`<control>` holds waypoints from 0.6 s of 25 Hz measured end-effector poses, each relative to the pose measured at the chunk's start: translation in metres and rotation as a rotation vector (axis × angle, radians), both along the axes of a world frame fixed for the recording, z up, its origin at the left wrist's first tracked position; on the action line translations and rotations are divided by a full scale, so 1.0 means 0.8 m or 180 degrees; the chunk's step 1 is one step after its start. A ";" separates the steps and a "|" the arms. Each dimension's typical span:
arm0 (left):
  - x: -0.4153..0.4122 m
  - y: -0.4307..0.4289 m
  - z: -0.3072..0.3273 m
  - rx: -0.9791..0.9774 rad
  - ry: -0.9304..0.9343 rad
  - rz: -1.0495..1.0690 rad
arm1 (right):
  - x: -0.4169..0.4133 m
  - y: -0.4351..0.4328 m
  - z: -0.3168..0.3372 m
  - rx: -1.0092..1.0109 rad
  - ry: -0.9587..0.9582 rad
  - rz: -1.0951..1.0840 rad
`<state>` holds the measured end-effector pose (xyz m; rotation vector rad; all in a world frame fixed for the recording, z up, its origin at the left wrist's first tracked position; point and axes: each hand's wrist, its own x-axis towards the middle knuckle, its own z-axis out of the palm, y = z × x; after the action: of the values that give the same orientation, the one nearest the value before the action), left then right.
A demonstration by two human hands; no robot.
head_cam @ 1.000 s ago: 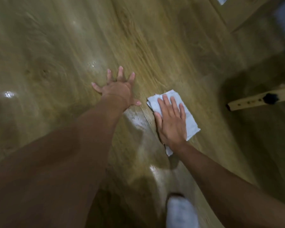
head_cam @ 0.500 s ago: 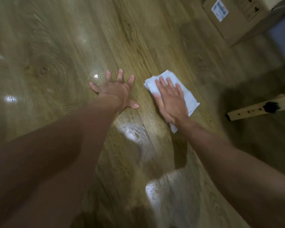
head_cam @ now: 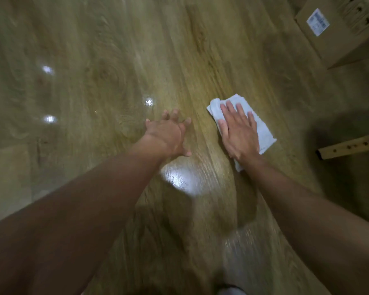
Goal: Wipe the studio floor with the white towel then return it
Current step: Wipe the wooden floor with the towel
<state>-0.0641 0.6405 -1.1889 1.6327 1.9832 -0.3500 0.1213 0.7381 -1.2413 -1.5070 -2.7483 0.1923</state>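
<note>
The white towel (head_cam: 262, 130) lies folded flat on the wood-grain studio floor (head_cam: 119, 60), right of centre. My right hand (head_cam: 239, 133) presses palm-down on top of it with the fingers spread, covering its middle. My left hand (head_cam: 168, 135) rests flat on the bare floor to the left of the towel, fingers apart, holding nothing. A gap of floor separates the two hands.
A cardboard box (head_cam: 345, 28) with a white label stands at the top right. A pale wooden bar with holes (head_cam: 347, 146) juts in from the right edge. Bright light reflections (head_cam: 179, 177) shine on the floor near my left wrist.
My right hand has slid the towel forward and to the right across the floor. My left hand stays planted on the floor. The box has come further into view.
</note>
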 end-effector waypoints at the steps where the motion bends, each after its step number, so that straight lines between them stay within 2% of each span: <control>1: -0.001 -0.016 0.001 0.0006 -0.0010 -0.0022 | -0.002 -0.028 -0.002 0.0023 0.0112 -0.0067; 3: -0.007 -0.045 0.000 -0.0014 -0.0022 -0.0070 | 0.005 -0.099 -0.010 0.0124 0.0146 0.0006; 5: -0.016 -0.074 0.000 -0.0062 -0.0011 -0.0144 | 0.023 -0.132 -0.013 0.0097 0.0106 0.0465; 7: -0.022 -0.104 0.001 -0.0182 0.0019 -0.0216 | 0.027 -0.095 -0.006 -0.0005 0.0064 0.0985; 8: -0.023 -0.118 0.001 -0.0225 0.0052 -0.0239 | 0.022 -0.067 -0.002 0.0025 0.0001 0.1024; 11: -0.023 -0.147 -0.001 -0.0231 0.0124 -0.0231 | -0.010 -0.010 0.001 0.0062 0.0002 0.0168; 13: -0.021 -0.151 -0.002 -0.0209 0.0093 -0.0160 | -0.030 -0.040 -0.003 -0.0073 0.0197 -0.0346; 15: -0.018 -0.146 -0.001 -0.0268 0.0011 -0.0039 | -0.031 -0.109 -0.007 -0.0188 0.0347 -0.0366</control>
<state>-0.0786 0.5233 -1.1898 1.5932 1.9353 -0.4353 0.0966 0.6510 -1.2472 -1.6113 -2.5858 0.3466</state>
